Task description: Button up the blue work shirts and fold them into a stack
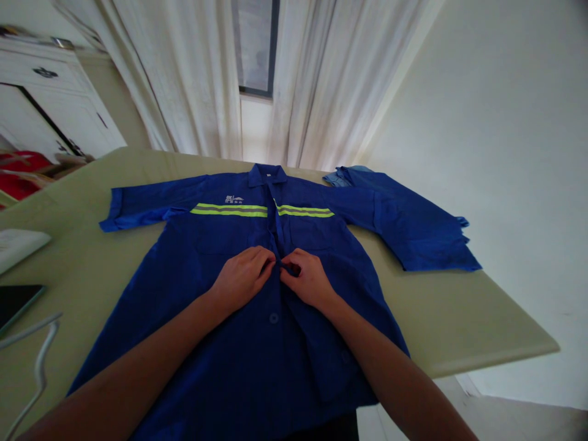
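A blue work shirt [220, 331] with yellow-green reflective stripes across the chest lies face up on a pale green table [459, 318], collar pointing away from me. Both of its sleeves are spread out to the sides. My left hand [242, 277] and my right hand [307, 278] meet at the shirt's front placket, at mid-chest. The fingers of each hand are curled and pinch the fabric edges there. One button [274, 318] shows just below my hands.
A second blue garment [413, 229] lies folded at the table's far right. At the left edge are a dark tablet [16, 303], a white object [18, 245] and a white wire hanger [39, 361]. White curtains and a white cabinet [50, 104] stand behind.
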Demonstrator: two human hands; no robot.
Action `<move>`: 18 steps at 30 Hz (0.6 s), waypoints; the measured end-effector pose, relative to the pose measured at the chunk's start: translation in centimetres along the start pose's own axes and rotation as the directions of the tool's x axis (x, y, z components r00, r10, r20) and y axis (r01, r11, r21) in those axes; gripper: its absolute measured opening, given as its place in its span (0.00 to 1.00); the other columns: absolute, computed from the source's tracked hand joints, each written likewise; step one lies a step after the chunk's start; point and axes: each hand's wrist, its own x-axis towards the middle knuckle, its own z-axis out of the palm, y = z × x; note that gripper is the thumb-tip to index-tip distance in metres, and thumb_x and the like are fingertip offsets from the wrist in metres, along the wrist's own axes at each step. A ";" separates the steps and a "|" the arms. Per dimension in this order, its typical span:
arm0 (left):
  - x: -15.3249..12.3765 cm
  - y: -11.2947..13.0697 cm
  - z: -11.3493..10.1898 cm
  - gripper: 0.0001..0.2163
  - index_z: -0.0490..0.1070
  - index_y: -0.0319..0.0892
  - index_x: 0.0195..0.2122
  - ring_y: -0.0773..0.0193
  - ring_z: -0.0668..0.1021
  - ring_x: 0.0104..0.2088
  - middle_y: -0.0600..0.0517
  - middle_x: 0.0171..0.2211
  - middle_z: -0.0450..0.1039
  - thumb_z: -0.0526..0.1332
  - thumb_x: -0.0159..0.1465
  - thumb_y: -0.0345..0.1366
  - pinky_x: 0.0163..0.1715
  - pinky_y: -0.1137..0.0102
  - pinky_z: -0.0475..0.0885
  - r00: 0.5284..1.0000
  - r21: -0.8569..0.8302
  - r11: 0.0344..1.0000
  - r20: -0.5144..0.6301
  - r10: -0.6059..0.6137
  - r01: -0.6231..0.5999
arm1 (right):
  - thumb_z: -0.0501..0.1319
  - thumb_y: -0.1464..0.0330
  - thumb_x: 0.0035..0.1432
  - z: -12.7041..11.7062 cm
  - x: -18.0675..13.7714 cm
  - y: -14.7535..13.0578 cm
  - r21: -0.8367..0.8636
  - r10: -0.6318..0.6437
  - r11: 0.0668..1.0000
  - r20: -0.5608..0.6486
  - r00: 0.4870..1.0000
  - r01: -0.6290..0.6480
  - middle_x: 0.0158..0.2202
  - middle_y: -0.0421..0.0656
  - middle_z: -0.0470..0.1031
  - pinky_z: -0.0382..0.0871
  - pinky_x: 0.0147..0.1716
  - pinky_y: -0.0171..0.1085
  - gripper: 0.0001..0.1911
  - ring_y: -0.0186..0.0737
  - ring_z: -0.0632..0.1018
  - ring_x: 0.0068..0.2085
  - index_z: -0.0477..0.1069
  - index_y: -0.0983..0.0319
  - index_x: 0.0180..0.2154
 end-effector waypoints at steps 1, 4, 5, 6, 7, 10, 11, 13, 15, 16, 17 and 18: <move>0.0 0.1 -0.1 0.06 0.72 0.44 0.45 0.58 0.79 0.44 0.49 0.41 0.78 0.56 0.72 0.33 0.46 0.64 0.72 1.000 0.030 0.999 -0.001 0.017 -0.017 | 0.67 0.73 0.58 0.0 -0.1 -0.2 -0.020 0.002 1.000 -0.007 1.000 -0.003 0.31 0.39 0.73 0.63 0.31 0.33 0.02 0.33 0.73 0.30 0.80 0.61 0.35; 0.1 0.2 -0.5 0.06 0.72 0.44 0.45 0.58 0.79 0.44 0.49 0.42 0.78 0.55 0.73 0.33 0.46 0.64 0.72 0.999 0.074 0.997 0.011 0.037 -0.037 | 0.66 0.74 0.59 0.1 -0.2 -0.6 -0.071 0.023 0.997 -0.069 0.997 -0.028 0.31 0.40 0.75 0.64 0.32 0.34 0.04 0.35 0.74 0.31 0.80 0.61 0.36; 0.1 0.3 -0.5 0.06 0.72 0.44 0.45 0.57 0.79 0.43 0.49 0.41 0.79 0.55 0.73 0.34 0.45 0.64 0.72 0.999 0.079 0.996 0.018 0.037 -0.039 | 0.66 0.74 0.59 0.1 -0.3 -0.6 -0.075 0.029 0.997 -0.083 0.996 -0.035 0.32 0.40 0.75 0.64 0.33 0.34 0.05 0.35 0.74 0.31 0.80 0.61 0.37; 0.1 0.3 -0.5 0.06 0.72 0.44 0.45 0.57 0.79 0.43 0.49 0.41 0.79 0.55 0.73 0.34 0.45 0.64 0.73 0.999 0.082 0.996 0.026 0.039 -0.041 | 0.65 0.73 0.60 0.1 -0.3 -0.5 -0.070 0.030 0.997 -0.087 0.996 -0.037 0.32 0.41 0.75 0.65 0.33 0.34 0.05 0.35 0.74 0.32 0.80 0.61 0.37; 0.1 0.3 -0.4 0.07 0.72 0.44 0.45 0.57 0.79 0.43 0.49 0.41 0.79 0.55 0.73 0.34 0.46 0.63 0.73 0.999 0.082 0.996 0.035 0.042 -0.044 | 0.65 0.73 0.60 0.1 -0.3 -0.4 -0.062 0.026 0.998 -0.079 0.997 -0.031 0.32 0.41 0.76 0.65 0.33 0.34 0.06 0.35 0.74 0.32 0.80 0.61 0.38; 0.0 0.3 -0.1 0.06 0.72 0.44 0.45 0.57 0.79 0.44 0.49 0.41 0.79 0.56 0.72 0.33 0.46 0.63 0.73 0.998 0.056 0.998 0.046 0.037 -0.040 | 0.65 0.74 0.60 0.2 -0.2 -0.1 -0.036 -0.004 0.999 -0.019 1.000 0.004 0.34 0.41 0.76 0.66 0.33 0.34 0.06 0.35 0.75 0.32 0.80 0.61 0.39; 0.0 0.3 0.0 0.06 0.72 0.44 0.45 0.57 0.80 0.44 0.49 0.41 0.79 0.57 0.71 0.32 0.46 0.63 0.73 0.999 0.039 0.999 0.043 0.023 -0.024 | 0.65 0.74 0.60 0.2 -0.2 -0.1 -0.032 -0.011 0.999 -0.003 1.000 0.011 0.34 0.41 0.75 0.66 0.33 0.34 0.07 0.35 0.75 0.33 0.81 0.61 0.39; 0.0 0.2 0.3 0.05 0.73 0.44 0.44 0.57 0.80 0.43 0.49 0.40 0.79 0.58 0.70 0.33 0.45 0.63 0.73 0.999 0.002 1.000 0.027 -0.021 0.021 | 0.65 0.74 0.60 0.1 -0.2 -0.3 -0.028 -0.011 1.000 0.011 1.000 0.011 0.34 0.41 0.75 0.66 0.33 0.34 0.07 0.35 0.75 0.33 0.81 0.61 0.40; 0.0 0.1 0.5 0.05 0.73 0.45 0.43 0.58 0.81 0.41 0.50 0.39 0.79 0.59 0.70 0.33 0.44 0.64 0.74 0.997 -0.035 0.997 0.006 -0.075 0.075 | 0.64 0.73 0.62 0.0 -0.2 -0.6 -0.021 -0.012 1.000 0.030 0.999 0.012 0.34 0.42 0.76 0.67 0.35 0.34 0.08 0.36 0.75 0.33 0.82 0.61 0.40; 0.0 0.1 0.5 0.04 0.73 0.45 0.43 0.58 0.81 0.40 0.51 0.38 0.79 0.59 0.69 0.34 0.43 0.64 0.74 0.995 -0.057 0.993 -0.003 -0.102 0.102 | 0.62 0.73 0.63 -0.1 -0.2 -0.7 -0.011 -0.018 1.000 0.045 0.999 0.018 0.35 0.42 0.77 0.67 0.36 0.35 0.09 0.36 0.76 0.34 0.82 0.61 0.41; 0.0 0.0 0.5 0.04 0.73 0.45 0.42 0.59 0.81 0.39 0.51 0.37 0.79 0.59 0.69 0.34 0.42 0.65 0.74 0.992 -0.081 0.989 -0.008 -0.127 0.126 | 0.61 0.72 0.65 -0.2 -0.2 -0.8 0.007 -0.024 1.000 0.058 0.998 0.023 0.35 0.43 0.78 0.68 0.37 0.35 0.10 0.37 0.77 0.35 0.82 0.60 0.41; 0.0 0.0 0.6 0.04 0.73 0.46 0.42 0.60 0.81 0.38 0.52 0.37 0.79 0.59 0.69 0.35 0.42 0.65 0.74 0.989 -0.105 0.984 -0.012 -0.146 0.144 | 0.59 0.71 0.67 -0.3 -0.2 -0.8 0.037 -0.025 0.999 0.063 0.998 0.023 0.35 0.43 0.79 0.69 0.39 0.36 0.12 0.38 0.78 0.36 0.83 0.59 0.41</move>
